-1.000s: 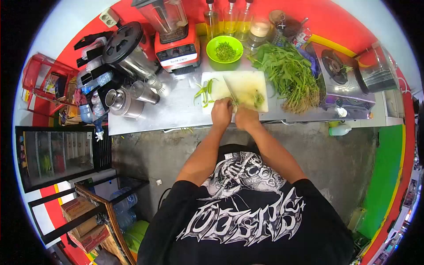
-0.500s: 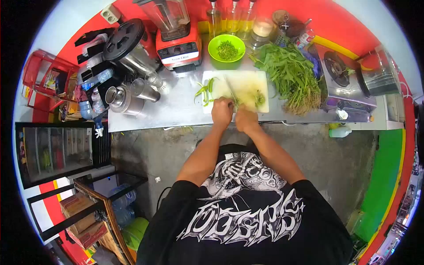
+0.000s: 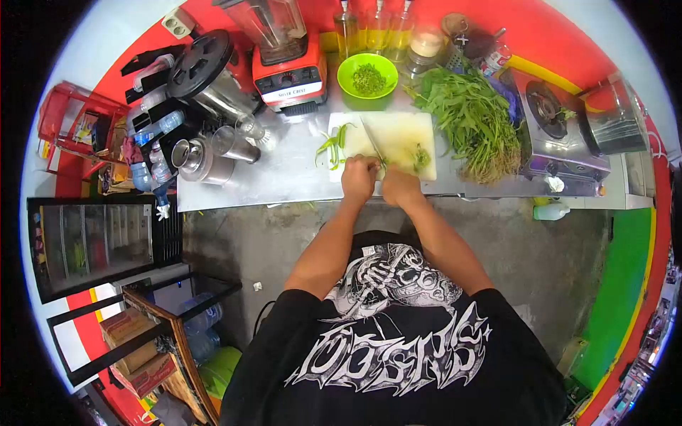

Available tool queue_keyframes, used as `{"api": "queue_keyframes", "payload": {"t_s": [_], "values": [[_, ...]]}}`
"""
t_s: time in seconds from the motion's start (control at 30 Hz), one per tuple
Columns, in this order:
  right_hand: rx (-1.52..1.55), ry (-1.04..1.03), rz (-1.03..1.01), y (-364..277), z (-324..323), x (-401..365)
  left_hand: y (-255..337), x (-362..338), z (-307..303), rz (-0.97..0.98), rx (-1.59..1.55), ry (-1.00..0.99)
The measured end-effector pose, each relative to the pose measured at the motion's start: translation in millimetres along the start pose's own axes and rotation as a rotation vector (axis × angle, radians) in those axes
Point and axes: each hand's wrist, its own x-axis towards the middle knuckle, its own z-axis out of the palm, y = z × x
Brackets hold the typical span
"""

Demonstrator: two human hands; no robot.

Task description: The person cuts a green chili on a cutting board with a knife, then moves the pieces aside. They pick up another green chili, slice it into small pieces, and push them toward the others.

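Observation:
On the steel table lies a white cutting board [image 3: 398, 126], with green chilies [image 3: 332, 144] at its left edge and a small heap of chopped green bits [image 3: 420, 157] at its right. My right hand [image 3: 401, 187] is closed around the handle of a knife [image 3: 372, 138], whose blade points away from me over the board. My left hand [image 3: 359, 176] is closed at the board's front edge, just left of the blade; what its fingers pinch is too small to name. Behind the board a green bowl [image 3: 388, 88] holds chopped greens.
A bundle of leafy greens [image 3: 465, 117] lies right of the board, beside a gas stove [image 3: 558, 135]. At the back stand a red blender [image 3: 288, 79] and bottles [image 3: 377, 32]. Steel containers [image 3: 202, 162] are on the left of the table [image 3: 284, 174].
My right hand and the knife, blurred before, now look sharp and nearly in the same place. The whole view has shifted slightly.

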Motion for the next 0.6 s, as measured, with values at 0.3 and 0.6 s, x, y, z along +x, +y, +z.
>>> {"api": "queue_keyframes", "payload": {"t_s": [0.3, 0.6], "values": [[-0.052, 0.016, 0.02, 0.1, 11.5, 7.7, -3.5, 1.3, 0.2, 0.009, 0.021, -0.01], [-0.103, 0.026, -0.028, -9.5, -0.3, -6.0, 7.6, 1.7, -10.0, -0.039, -0.026, -0.05]]}}
